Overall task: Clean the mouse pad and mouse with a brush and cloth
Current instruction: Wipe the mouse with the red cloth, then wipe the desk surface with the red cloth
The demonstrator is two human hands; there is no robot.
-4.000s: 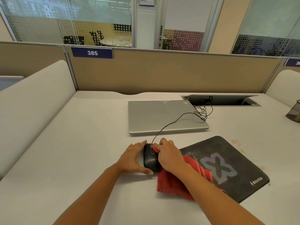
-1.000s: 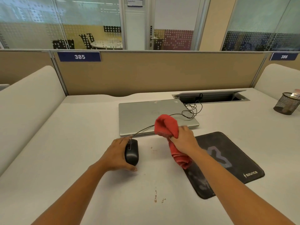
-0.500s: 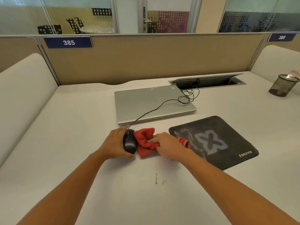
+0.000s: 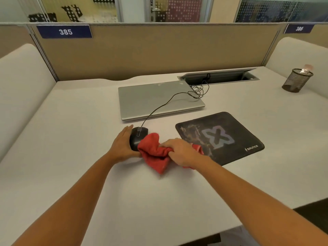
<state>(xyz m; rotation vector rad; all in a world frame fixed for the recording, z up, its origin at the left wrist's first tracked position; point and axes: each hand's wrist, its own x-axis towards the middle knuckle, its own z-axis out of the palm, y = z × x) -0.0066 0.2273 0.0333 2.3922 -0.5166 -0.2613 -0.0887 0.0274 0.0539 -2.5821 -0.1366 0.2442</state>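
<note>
We judge the task partway: the left grip (image 4: 122, 146) clasps the mouse (image 4: 137, 137) on the tabletop (image 4: 79, 139), the right grip (image 4: 183, 152) clenches the cloth (image 4: 154, 154) against it, and the smudged mouse pad (image 4: 234, 128) alongside awaits cleaning.

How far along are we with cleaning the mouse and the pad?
Nothing looks finished yet. In hand: the left hand holds the mouse on the desk while the right hand grips the red cloth bunched against its side. To do: the mouse pad shows pale smears on its left part, and no brush is in view.
</note>
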